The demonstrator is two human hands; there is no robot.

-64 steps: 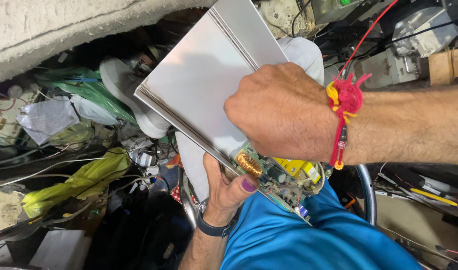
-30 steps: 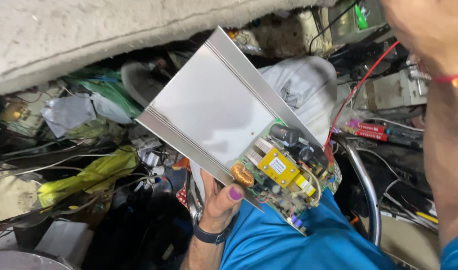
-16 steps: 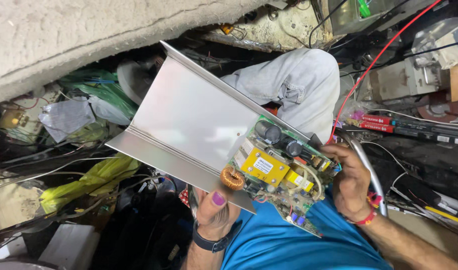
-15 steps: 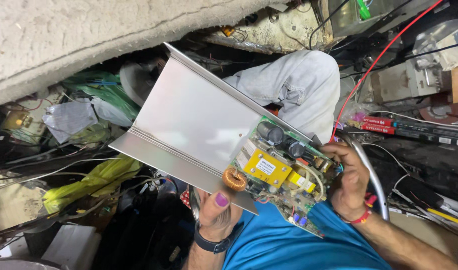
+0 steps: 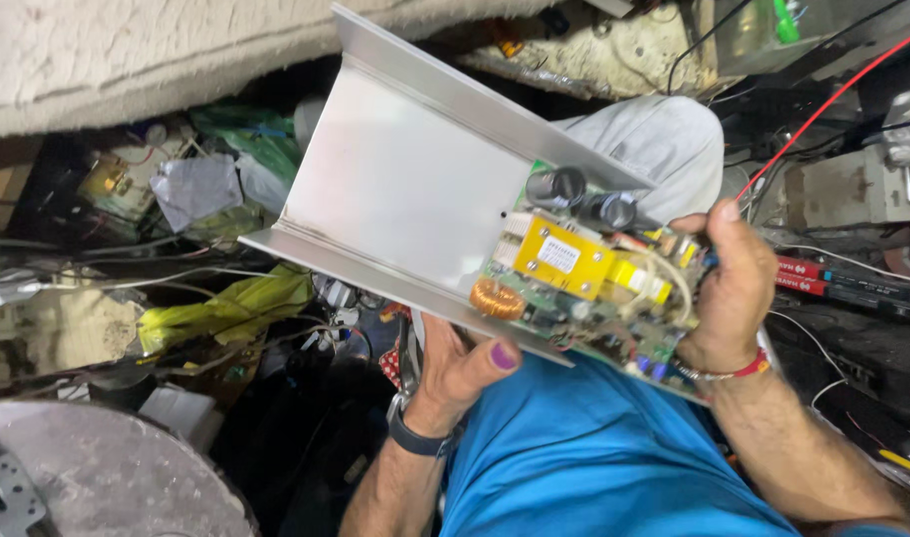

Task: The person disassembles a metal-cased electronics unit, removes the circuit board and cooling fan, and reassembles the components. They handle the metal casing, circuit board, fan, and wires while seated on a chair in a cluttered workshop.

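Slipping is the big worry: the shiny metal case (image 5: 405, 199) is held up over the lap, and the green circuit board (image 5: 584, 288) sticks out loose. The left hand (image 5: 460, 363) cups underneath, mostly hidden. The right hand (image 5: 728, 293) curls around the board's end, hiding it.

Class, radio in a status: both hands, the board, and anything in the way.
Left hand under the housing, gripping. Right hand on the circuit board end, board partly out of the housing. Wires and clutter all around.
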